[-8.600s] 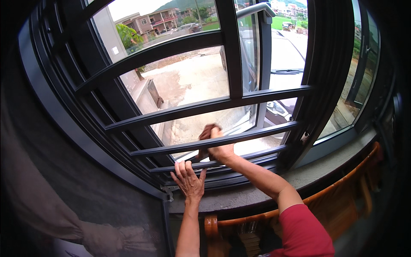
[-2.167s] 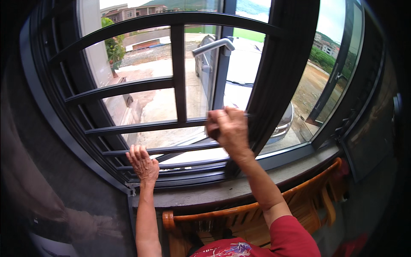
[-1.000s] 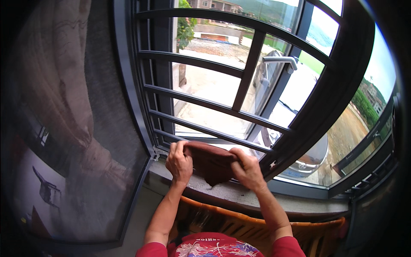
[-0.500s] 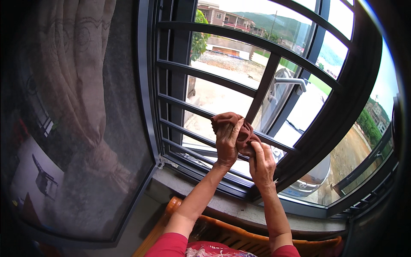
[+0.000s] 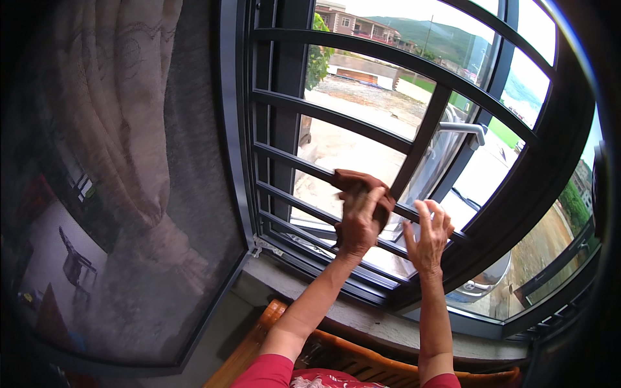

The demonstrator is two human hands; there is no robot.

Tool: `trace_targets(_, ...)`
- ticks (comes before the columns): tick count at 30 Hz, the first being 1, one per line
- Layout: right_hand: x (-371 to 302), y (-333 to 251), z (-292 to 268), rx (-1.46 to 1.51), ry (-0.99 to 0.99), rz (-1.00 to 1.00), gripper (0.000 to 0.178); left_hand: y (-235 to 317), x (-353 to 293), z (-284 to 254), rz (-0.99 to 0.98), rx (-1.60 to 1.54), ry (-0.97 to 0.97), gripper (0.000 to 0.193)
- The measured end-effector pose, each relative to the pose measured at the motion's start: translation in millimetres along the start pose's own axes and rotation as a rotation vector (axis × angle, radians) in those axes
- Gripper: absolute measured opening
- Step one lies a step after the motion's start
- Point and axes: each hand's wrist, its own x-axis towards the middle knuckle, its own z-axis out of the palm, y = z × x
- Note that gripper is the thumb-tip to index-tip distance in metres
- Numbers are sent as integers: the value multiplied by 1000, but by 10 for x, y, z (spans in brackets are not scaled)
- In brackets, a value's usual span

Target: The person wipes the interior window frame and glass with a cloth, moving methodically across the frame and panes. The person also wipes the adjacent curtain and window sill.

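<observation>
My left hand (image 5: 359, 227) grips a brown cloth (image 5: 353, 181), pressed up at the dark metal window bars (image 5: 333, 110) near the upright bar. Part of the cloth bunches out past my fingers, and its lower side hangs beside the wrist. To the right of it, my right hand (image 5: 429, 240) is raised with fingers apart and slightly bent, holding nothing. Its fingertips are at a lower crossbar; whether they touch it I cannot tell.
A window handle (image 5: 463, 128) shows behind the bars. Below runs a concrete sill (image 5: 362, 321), with an orange-brown wooden bench (image 5: 414, 365) under it. At left are a glass pane (image 5: 213, 226) and a tied beige curtain (image 5: 126, 123). A car (image 5: 482, 284) stands outside.
My right hand has let go of the cloth and moved right, its fingers opening. The cloth stays in my left hand, now spread differently. The whole view has shifted slightly.
</observation>
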Motion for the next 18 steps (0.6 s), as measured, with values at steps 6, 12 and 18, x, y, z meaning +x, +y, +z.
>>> trace_targets(6,134,-16,50,-162,-67,36,33,-114,73,-49,6,28,117,40)
trace_targets(12,112,-33,49,-200,-65,5,41,-376,366,-261,-79,205,239,37)
trace_targets(18,99,-43,99,-216,-3,-15,43,-361,228,-181,-234,43,236,32)
